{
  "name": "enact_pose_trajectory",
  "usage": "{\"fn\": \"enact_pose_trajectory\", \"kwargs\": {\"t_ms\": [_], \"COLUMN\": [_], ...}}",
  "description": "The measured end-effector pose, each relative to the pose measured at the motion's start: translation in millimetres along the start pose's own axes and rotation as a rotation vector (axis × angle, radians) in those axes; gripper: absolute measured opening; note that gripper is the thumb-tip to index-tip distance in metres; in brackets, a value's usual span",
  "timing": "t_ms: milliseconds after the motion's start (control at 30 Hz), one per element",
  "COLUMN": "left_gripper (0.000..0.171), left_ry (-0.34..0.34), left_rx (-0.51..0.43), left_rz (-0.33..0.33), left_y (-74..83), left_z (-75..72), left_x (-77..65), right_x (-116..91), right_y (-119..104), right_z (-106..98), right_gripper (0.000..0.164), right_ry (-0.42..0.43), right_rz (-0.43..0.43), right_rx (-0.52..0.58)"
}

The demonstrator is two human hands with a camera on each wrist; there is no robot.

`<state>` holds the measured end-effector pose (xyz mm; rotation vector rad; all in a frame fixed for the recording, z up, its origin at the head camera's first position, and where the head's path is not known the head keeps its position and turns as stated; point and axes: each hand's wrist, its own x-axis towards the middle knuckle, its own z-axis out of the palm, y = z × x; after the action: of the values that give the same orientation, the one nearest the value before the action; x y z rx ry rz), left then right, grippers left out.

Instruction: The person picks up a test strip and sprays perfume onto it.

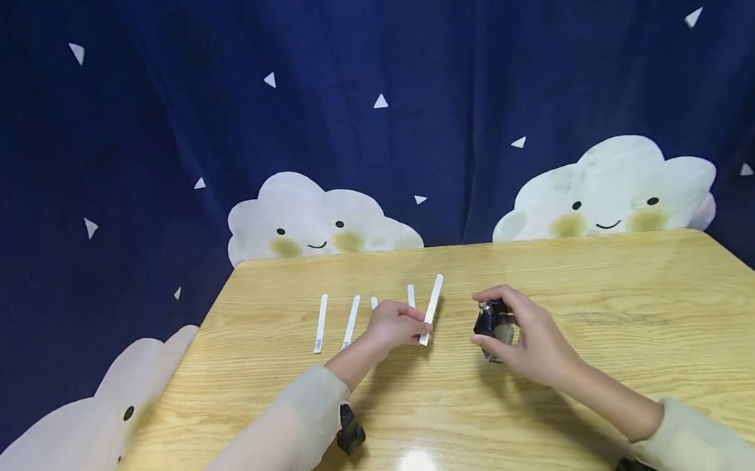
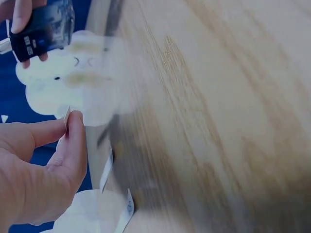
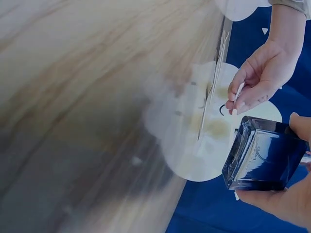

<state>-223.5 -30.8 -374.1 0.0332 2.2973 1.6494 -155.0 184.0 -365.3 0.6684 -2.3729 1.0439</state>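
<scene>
My left hand [image 1: 394, 325] pinches a white paper test strip [image 1: 433, 297] near its lower, printed end, between thumb and fingers. The strip slants up and away to the right. To the right, my right hand [image 1: 541, 344] grips a square glass perfume bottle [image 1: 503, 333] by its sides, thumb on one side and fingers on the other. The bottle has a dark upper part and a small silver nozzle [image 1: 486, 306], and it is tilted toward the strip. In the right wrist view a pale label shows on the bottle [image 3: 262, 155], with the left hand [image 3: 262, 73] just beyond it.
Several more white strips lie spaced in a row on the wooden table [image 1: 622, 305], among them a leftmost strip [image 1: 321, 323] and a second strip [image 1: 352, 319]. The left hand partly covers others. Behind the table hangs a dark blue curtain [image 1: 335, 39] with clouds and triangles.
</scene>
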Motion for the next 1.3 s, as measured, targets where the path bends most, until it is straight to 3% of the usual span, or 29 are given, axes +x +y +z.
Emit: {"fn": "enact_pose_trajectory", "kwargs": {"t_ms": [200, 667, 967, 1300], "left_gripper": [0.012, 0.011, 0.008, 0.011], "left_ry": [0.036, 0.007, -0.026, -0.115], "left_rx": [0.028, 0.13, 0.311, 0.32], "left_rz": [-0.006, 0.018, 0.152, 0.228], "left_y": [-2.0, 2.1, 5.3, -4.9], "left_z": [11.3, 26.4, 16.5, -11.5], "left_x": [12.1, 12.0, 3.2, -4.2], "right_x": [-3, -14, -17, -16], "right_y": [9, 23, 33, 45], "right_z": [-2, -11, -16, -27], "right_gripper": [0.055, 0.054, 0.054, 0.051], "right_ry": [-0.027, -0.065, -0.072, -0.066], "right_rz": [0.027, 0.035, 0.051, 0.061], "right_rx": [0.014, -0.025, -0.031, -0.038]}}
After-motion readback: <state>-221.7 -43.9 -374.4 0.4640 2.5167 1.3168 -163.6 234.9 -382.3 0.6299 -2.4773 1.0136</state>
